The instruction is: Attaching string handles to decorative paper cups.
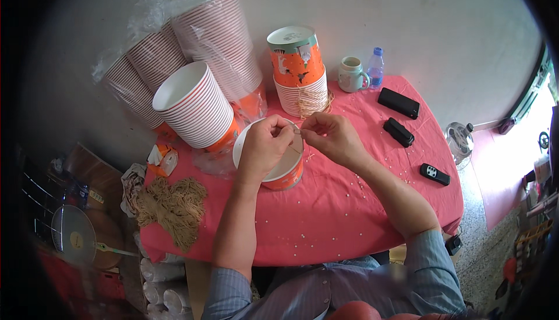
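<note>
Both hands meet above a white-lined orange paper bucket [285,178] at the middle of the table. My left hand [263,144] is closed, thumb and fingertips pinched on a thin tan string [299,132]. Just to its right, my right hand [333,137] is also in a pinch on the string. Part of the string seems to hang over the bucket's mouth, though its ends are too fine to follow. A tangled heap of tan strings [173,206] lies at the left of the table. More loose strings [313,102] hang beside a stack of buckets [298,64] behind my hands.
Tall nested bucket stacks [215,40], some in clear plastic, lean at the back left. A mug [351,75] and a blue-capped bottle [376,66] stand near the wall. Two black cases [399,103] and a small remote [435,174] lie at right. White beads dot the red tablecloth [332,227].
</note>
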Demonstrator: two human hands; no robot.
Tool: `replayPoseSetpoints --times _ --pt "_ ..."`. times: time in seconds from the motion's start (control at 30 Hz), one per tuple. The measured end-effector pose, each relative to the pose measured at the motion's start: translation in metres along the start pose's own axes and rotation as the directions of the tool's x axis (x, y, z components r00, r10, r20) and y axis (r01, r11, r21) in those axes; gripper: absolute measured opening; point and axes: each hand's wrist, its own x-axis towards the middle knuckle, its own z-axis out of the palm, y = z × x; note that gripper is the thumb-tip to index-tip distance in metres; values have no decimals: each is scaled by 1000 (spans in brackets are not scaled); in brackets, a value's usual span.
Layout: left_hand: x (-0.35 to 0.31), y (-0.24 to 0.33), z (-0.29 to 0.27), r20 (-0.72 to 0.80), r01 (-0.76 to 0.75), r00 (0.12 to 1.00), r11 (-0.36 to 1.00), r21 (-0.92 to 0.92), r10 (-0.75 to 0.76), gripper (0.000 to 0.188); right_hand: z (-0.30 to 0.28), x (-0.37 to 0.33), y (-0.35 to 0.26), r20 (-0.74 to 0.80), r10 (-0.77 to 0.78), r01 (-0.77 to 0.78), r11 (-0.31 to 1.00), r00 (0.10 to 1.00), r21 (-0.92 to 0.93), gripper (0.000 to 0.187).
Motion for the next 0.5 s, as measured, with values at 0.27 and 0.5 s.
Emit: replayPoseSetpoints --times 0.27,0.5 --pt "4 -11 3 -40 -36 998 998 42 38 14 3 -3 -7 -86 -105 88 980 991 -177 15" --pt "6 -12 5 -31 -88 996 995 -46 87 13 4 -3 -6 -89 -155 134 969 984 -207 14"
